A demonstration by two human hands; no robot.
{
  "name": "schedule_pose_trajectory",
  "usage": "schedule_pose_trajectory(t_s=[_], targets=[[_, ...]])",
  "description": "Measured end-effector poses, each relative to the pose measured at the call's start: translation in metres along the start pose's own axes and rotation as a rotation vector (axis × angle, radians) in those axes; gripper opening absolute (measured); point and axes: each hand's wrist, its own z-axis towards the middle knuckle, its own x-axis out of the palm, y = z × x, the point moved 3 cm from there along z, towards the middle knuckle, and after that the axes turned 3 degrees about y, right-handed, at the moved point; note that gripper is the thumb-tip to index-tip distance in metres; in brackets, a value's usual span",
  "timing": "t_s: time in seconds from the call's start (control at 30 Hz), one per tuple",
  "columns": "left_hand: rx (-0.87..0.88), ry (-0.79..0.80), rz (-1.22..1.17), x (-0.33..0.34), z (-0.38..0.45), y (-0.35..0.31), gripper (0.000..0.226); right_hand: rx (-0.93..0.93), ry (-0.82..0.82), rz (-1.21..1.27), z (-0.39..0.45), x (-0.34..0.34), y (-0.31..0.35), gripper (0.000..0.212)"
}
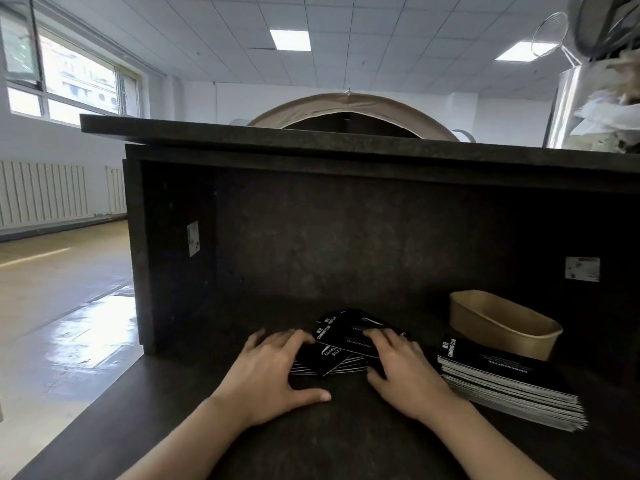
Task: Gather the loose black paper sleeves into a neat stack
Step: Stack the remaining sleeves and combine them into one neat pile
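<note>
A loose fan of black paper sleeves (341, 344) with white print lies on the dark counter (194, 403), between my two hands. My left hand (266, 370) lies flat against the pile's left side, fingers spread, thumb stretched along the counter. My right hand (403, 368) rests on the pile's right side with its fingers laid over the top sleeves. To the right sits a tidy, slanted stack of black sleeves (509, 386), apart from both hands.
A brown paper tub (502, 325) stands behind the tidy stack. The counter's dark back wall (346, 237) and upper shelf rise just beyond the pile. The counter's left edge drops to a shiny floor (69, 306).
</note>
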Motion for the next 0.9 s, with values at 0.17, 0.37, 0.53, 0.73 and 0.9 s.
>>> schedule_pose_trajectory(t_s=[0.17, 0.37, 0.53, 0.73, 0.9], targets=[[0.118, -0.036, 0.103, 0.01, 0.019, -0.008, 0.064, 0.062, 0.009, 0.02, 0.002, -0.001, -0.002, 0.05], [0.195, -0.184, 0.135, 0.0, 0.014, 0.006, 0.062, 0.103, -0.084, 0.086, -0.002, -0.011, -0.003, 0.023], [0.047, -0.507, -0.148, -0.022, -0.002, 0.033, 0.012, 0.102, -0.225, 0.151, -0.006, -0.015, -0.007, 0.022], [-0.158, -0.64, -0.496, -0.028, -0.01, 0.054, 0.014, 0.101, -0.36, 0.229, -0.011, -0.02, -0.002, 0.018], [-0.134, -0.428, -0.651, -0.017, -0.005, 0.048, 0.018, 0.076, -0.401, 0.326, -0.01, -0.021, 0.0, 0.012]])
